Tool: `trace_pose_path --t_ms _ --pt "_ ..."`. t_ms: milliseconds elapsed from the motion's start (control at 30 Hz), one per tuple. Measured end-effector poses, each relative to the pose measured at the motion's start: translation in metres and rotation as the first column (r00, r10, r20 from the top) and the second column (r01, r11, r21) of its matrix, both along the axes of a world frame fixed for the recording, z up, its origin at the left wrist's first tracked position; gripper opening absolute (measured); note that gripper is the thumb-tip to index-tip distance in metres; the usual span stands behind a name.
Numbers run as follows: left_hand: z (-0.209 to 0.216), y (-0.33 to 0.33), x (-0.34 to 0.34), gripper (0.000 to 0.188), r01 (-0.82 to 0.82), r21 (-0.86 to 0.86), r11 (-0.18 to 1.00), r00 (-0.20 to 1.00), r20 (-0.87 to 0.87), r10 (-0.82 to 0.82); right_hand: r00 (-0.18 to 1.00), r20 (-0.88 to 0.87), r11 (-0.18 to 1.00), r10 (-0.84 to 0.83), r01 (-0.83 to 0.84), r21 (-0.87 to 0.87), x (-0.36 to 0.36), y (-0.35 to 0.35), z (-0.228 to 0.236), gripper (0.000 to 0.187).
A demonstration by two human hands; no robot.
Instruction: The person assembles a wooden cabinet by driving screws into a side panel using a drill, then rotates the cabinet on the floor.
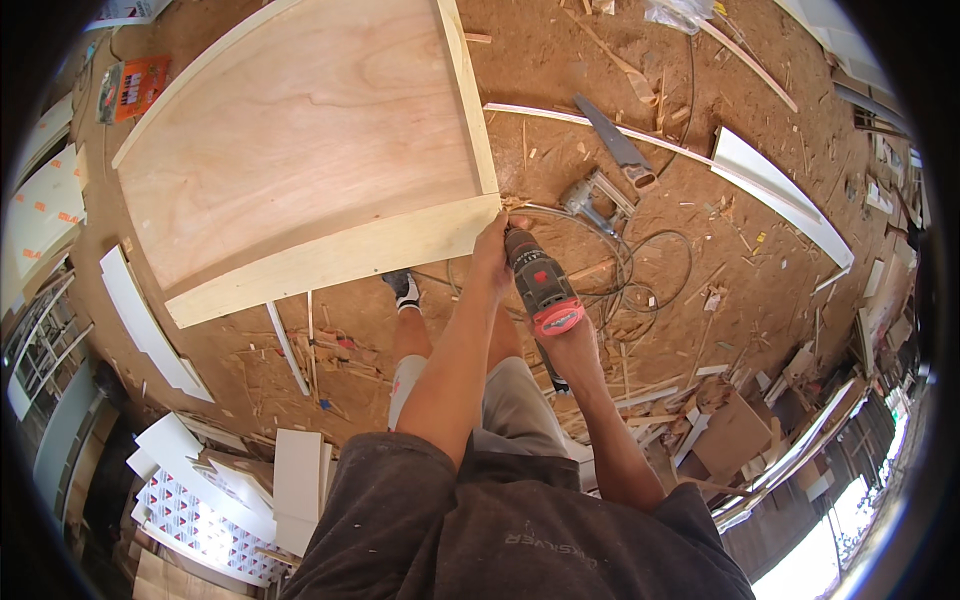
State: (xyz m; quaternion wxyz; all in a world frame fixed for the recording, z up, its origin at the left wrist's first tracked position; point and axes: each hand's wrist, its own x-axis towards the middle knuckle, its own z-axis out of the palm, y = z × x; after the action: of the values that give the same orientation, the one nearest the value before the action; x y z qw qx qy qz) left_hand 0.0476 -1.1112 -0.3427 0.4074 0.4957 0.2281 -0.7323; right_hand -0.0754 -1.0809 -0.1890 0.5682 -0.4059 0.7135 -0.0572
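A large shallow plywood box (300,130) with pale wooden sides spreads across the upper left. Its near side is a light wooden board (340,255), whose right end meets another side at a corner. My right hand (572,348) is wrapped round a dark cordless drill (542,285) with a red back end. The drill's front points at that corner. My left hand (491,248) is closed at the corner, right beside the drill's nose. What its fingers pinch, and the drill's tip, are hidden.
On the dirt floor to the right lie a handsaw (622,145), a nail gun (598,203) and a coiled dark hose (655,275). White strips (770,185) and wood scraps are strewn about. Offcuts (735,435) pile up at lower right. An orange packet (140,88) lies at upper left.
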Motion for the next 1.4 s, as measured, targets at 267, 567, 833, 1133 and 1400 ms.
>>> trace_pose_path --t_ms 267,567,833,1133,1400 --pt "-0.009 0.002 -0.001 0.031 0.041 0.032 0.999 0.999 0.007 -0.042 1.000 -0.010 1.000 -0.006 0.006 0.003 0.007 -0.005 -0.001 0.039" --pt "-0.016 0.011 -0.002 0.031 0.034 0.035 0.999 0.999 0.017 -0.035 0.999 -0.045 0.999 0.028 -0.027 0.024 0.008 -0.003 -0.003 0.040" --pt "-0.008 0.006 0.001 0.029 0.037 0.056 0.998 0.999 0.033 -0.038 0.998 -0.053 0.999 0.038 -0.037 0.029 0.011 -0.004 -0.002 0.040" --pt "-0.013 0.008 0.002 0.030 0.004 0.026 1.000 1.000 -0.011 -0.004 0.992 -0.099 0.997 0.083 -0.083 0.000 0.019 -0.013 0.002 0.036" --pt "0.024 0.010 0.034 0.036 0.518 0.221 0.826 0.526 0.680 -0.511 0.981 -0.123 0.976 0.152 -0.129 0.176 0.019 -0.021 -0.004 0.058"
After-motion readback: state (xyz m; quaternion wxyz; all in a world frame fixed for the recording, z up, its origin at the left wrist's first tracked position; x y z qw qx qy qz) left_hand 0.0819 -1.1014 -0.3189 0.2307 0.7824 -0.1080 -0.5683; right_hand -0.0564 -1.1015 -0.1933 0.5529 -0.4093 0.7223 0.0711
